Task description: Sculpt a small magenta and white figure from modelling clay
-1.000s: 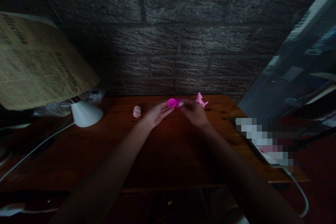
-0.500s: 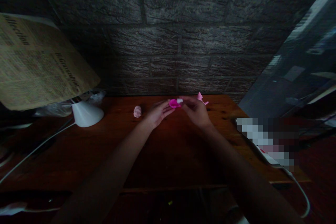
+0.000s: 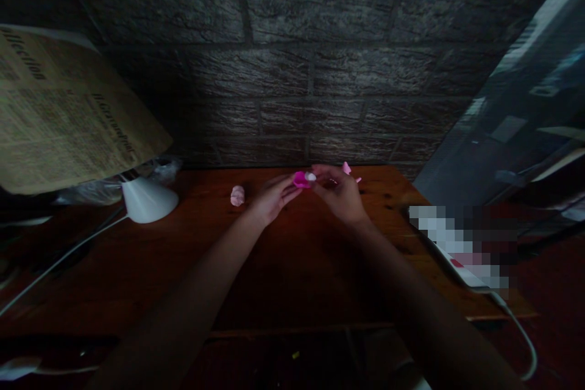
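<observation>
Both my hands meet above the far middle of a brown wooden table (image 3: pixel 283 268). My left hand (image 3: pixel 273 198) pinches a small bright pink piece (image 3: pixel 300 180) at its fingertips. My right hand (image 3: pixel 338 195) is closed in a pinch on the same piece from the right, with a small whitish bit (image 3: pixel 310 177) at its fingertips. A pink toy figure (image 3: pixel 348 170) stands just behind my right hand, partly hidden by it. A pale pink lump (image 3: pixel 237 195) lies on the table to the left of my left hand.
A white cone-shaped lamp base (image 3: pixel 147 199) with a cable stands at the left, under a newspaper-print shade (image 3: pixel 64 116). A dark brick wall (image 3: pixel 292 61) closes the back. A blurred white strip (image 3: pixel 461 244) with a cord lies at the right edge.
My right hand has shifted left and up against the pink piece, covering more of the pink figure. The pink piece looks smaller between the fingertips.
</observation>
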The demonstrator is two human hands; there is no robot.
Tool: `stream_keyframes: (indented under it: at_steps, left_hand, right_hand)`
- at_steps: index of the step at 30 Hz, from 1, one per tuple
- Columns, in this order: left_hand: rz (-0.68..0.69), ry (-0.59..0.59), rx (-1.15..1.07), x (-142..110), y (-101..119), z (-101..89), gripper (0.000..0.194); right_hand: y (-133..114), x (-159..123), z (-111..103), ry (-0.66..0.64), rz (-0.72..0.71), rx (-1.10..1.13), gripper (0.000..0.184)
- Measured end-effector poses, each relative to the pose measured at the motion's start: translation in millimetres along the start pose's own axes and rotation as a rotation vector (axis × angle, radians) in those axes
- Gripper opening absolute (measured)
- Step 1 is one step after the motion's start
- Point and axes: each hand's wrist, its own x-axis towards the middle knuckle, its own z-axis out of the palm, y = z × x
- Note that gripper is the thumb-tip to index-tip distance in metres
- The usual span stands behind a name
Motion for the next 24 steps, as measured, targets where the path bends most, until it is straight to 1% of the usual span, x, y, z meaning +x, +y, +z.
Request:
stream_keyframes:
  at_steps: [2, 7, 12, 18, 24]
  left_hand:
    - [-0.002, 0.013, -0.009, -0.5, 0.7, 1.2, 0.007]
    - [-0.002, 0.030, -0.019, -2.6, 2.1, 5.8, 0.005]
    - [0.027, 0.033, -0.031, -3.3, 1.9, 7.1, 0.006]
    - [0.014, 0.020, -0.016, -5.1, 2.0, 9.1, 0.009]
    - [0.028, 0.019, -0.004, -5.6, 0.6, 9.2, 0.012]
  right_hand:
    - [-1.6, -0.2, 0.2, -0.004, -0.006, -0.005, 0.032]
    - [-3.4, -1.6, -0.7, -0.024, 0.008, -0.023, 0.018]
    - [-3.7, -1.8, -1.4, -0.055, -0.028, -0.096, 0.014]
    - [-5.9, -2.1, 0.1, -0.034, -0.007, -0.053, 0.012]
    - [-13.1, -3.8, 1.0, -0.087, -0.013, -0.081, 0.012]
